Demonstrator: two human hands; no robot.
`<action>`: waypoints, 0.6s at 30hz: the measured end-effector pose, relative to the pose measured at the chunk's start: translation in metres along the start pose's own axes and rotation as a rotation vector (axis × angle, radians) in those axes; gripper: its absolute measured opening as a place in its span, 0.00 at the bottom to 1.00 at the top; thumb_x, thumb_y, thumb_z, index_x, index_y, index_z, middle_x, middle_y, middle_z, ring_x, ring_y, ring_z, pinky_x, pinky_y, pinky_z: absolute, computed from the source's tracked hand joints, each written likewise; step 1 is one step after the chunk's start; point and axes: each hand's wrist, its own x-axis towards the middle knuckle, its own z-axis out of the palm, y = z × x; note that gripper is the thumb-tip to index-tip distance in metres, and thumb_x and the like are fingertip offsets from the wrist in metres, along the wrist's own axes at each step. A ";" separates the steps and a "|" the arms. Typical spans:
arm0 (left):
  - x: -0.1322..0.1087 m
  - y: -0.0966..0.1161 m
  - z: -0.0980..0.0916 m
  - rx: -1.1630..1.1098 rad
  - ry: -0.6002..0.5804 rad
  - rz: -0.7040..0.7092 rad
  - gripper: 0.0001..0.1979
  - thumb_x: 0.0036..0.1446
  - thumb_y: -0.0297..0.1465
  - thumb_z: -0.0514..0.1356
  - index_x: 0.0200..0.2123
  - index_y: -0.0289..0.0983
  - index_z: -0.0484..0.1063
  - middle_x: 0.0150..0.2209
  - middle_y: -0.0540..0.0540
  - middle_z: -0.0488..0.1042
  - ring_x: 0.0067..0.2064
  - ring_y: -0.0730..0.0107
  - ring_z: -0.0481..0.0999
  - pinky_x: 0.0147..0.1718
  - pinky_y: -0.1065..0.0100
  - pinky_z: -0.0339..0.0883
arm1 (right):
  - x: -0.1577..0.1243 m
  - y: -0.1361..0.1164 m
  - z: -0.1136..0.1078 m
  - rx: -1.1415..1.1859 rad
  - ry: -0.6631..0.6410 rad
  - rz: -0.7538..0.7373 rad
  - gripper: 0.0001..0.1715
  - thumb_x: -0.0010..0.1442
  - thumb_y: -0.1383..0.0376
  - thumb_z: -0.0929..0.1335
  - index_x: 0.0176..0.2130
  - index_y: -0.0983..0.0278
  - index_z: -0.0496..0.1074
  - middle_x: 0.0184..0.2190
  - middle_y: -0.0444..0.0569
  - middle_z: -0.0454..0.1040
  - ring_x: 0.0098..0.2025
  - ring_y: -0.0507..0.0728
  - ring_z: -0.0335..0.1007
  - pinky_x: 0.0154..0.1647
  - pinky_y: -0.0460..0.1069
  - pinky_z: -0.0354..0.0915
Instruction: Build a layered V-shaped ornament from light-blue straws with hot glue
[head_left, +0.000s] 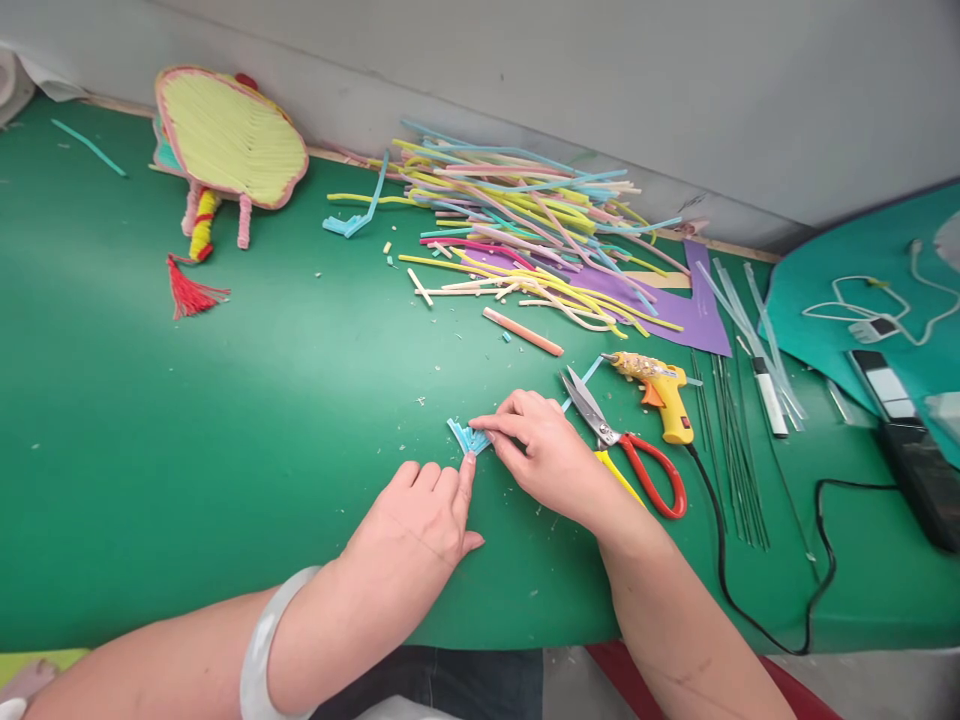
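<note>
A small fan-shaped piece of blue pipe cleaner [459, 436] lies on the table in front of me, its short lengths side by side. My left hand [424, 515] has its index fingertip pressed on the lower point of this piece; the other fingers are curled and the thumb sticks out. At the piece's right side, my right hand [536, 445] pinches it between thumb and fingers, hiding part of it. Just right of that hand are scissors [611, 430] with red and yellow handles, blades apart. A blue strip [592, 372] runs behind the blades toward the glue gun [660, 390].
A heap of coloured pipe cleaners [525, 210] lies at the back over purple sheet [712, 310]. Thin green wires [739, 460], clear glue sticks [757, 320] and a black cord [724, 570] are right. A yellow-green tasselled craft piece [232, 140] stands back left; another blue piece [352, 222] lies nearby.
</note>
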 end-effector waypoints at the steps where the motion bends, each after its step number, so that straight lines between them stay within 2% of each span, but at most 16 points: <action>1: 0.000 0.000 0.000 0.001 0.000 0.000 0.35 0.63 0.45 0.58 0.63 0.24 0.62 0.29 0.46 0.69 0.32 0.63 0.65 0.31 0.61 0.50 | 0.000 0.000 0.000 0.001 -0.001 -0.001 0.15 0.67 0.70 0.64 0.47 0.61 0.78 0.36 0.48 0.71 0.41 0.56 0.66 0.42 0.53 0.58; 18: 0.001 0.000 -0.001 -0.003 0.005 -0.002 0.35 0.63 0.45 0.58 0.62 0.23 0.63 0.28 0.45 0.69 0.32 0.63 0.65 0.31 0.61 0.50 | -0.001 -0.001 -0.002 -0.028 -0.024 -0.017 0.15 0.67 0.69 0.63 0.46 0.59 0.78 0.35 0.48 0.72 0.41 0.56 0.66 0.41 0.53 0.57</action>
